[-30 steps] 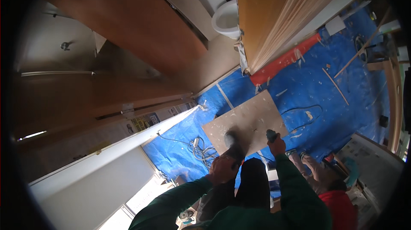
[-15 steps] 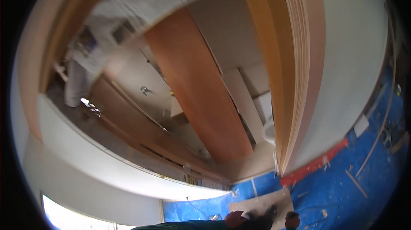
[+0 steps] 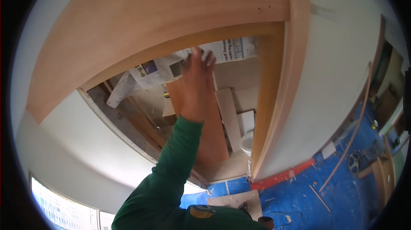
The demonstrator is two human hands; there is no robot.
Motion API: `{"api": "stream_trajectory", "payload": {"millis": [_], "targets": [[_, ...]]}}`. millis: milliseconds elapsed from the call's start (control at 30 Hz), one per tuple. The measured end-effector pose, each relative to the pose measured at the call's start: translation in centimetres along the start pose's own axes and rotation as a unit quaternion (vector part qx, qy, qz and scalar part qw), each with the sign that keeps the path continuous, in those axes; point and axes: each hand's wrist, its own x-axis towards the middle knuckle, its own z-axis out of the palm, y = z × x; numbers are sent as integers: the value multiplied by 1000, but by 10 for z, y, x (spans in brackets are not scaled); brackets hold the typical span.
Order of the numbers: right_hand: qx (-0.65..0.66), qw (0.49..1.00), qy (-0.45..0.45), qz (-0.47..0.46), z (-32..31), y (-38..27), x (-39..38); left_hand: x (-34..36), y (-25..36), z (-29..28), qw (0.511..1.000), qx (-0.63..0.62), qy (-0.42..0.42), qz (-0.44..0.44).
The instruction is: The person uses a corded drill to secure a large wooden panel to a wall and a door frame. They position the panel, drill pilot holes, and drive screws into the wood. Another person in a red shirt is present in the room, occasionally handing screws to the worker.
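Note:
My left hand (image 3: 197, 76) is raised high on a green-sleeved arm, its slightly bent fingers apart and blurred by motion. They are at the printed paper sheeting (image 3: 150, 74) under the wooden door header (image 3: 239, 29); I cannot tell whether they touch it. Low at the bottom edge, my right hand (image 3: 266, 222) shows only in part, closed around something too hidden to name. Beyond the opening an orange-brown board (image 3: 216, 131) leans beside a narrow pale board (image 3: 228, 114).
A white toilet (image 3: 246, 142) stands inside the doorway. A pale square board (image 3: 229, 197) lies at my feet on blue sheeting (image 3: 308, 200) with a red strip (image 3: 282, 174). A long thin wooden strip (image 3: 346, 148) and assorted items are at the right. A pale wall (image 3: 334, 84) flanks the opening.
My view has swung up from the floor to the top of the doorway. My left hand has risen from near my knee to the header. My right hand has stayed low.

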Motion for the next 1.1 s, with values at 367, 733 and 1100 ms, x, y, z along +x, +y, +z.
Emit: {"api": "stream_trajectory", "payload": {"millis": [367, 733, 1100], "targets": [[255, 952, 168, -10, -85, -42, -51, 43, -4, 78, 978, -130, 135, 88], [408, 862, 257, -160, -262, -216, -131, 47, 4, 71, 983, -99, 155, 22], [538, 729, 254, -340, -391, -318, -230, 47, -15, 42, 990, -103, 86, 52]]}}
